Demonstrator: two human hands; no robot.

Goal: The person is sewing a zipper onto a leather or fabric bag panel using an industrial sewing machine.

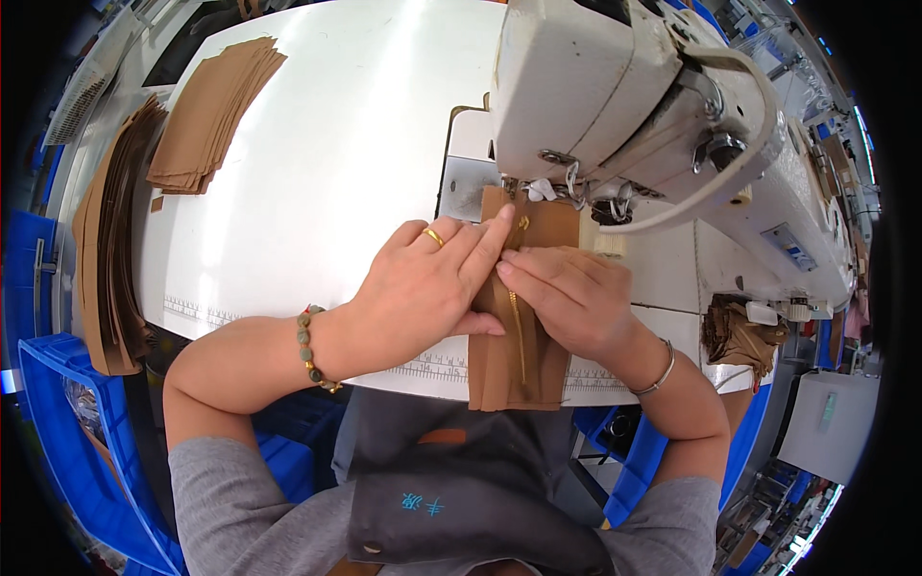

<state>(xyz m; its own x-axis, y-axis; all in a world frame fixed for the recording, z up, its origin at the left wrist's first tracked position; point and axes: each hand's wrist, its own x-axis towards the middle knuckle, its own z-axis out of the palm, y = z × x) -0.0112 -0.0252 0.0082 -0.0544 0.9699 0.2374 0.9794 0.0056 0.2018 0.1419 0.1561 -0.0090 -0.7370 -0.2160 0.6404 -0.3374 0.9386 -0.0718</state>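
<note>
A brown fabric panel (488,379) lies on the sewing table, its far end under the presser foot (509,188) of a white sewing machine (567,91). Down its length runs a zipper (520,341) with gold-coloured teeth. My left hand (418,283) rests on the panel's left side, fingers stretched toward the presser foot, index fingertip close to it, thumb lower on the cloth. From the right, my right hand (581,298) pinches the zipper's edge, with thumb and index fingertips near my left index finger. The exact grip under those fingertips is partly hidden.
At the far left lie a stack of brown fabric pieces (216,115) and a tall bundle of brown pieces (110,240). Crumpled brown cloth (740,334) sits at the right. A ruler strip (423,370) follows the table's front edge. Blue bins (82,432) stand below left.
</note>
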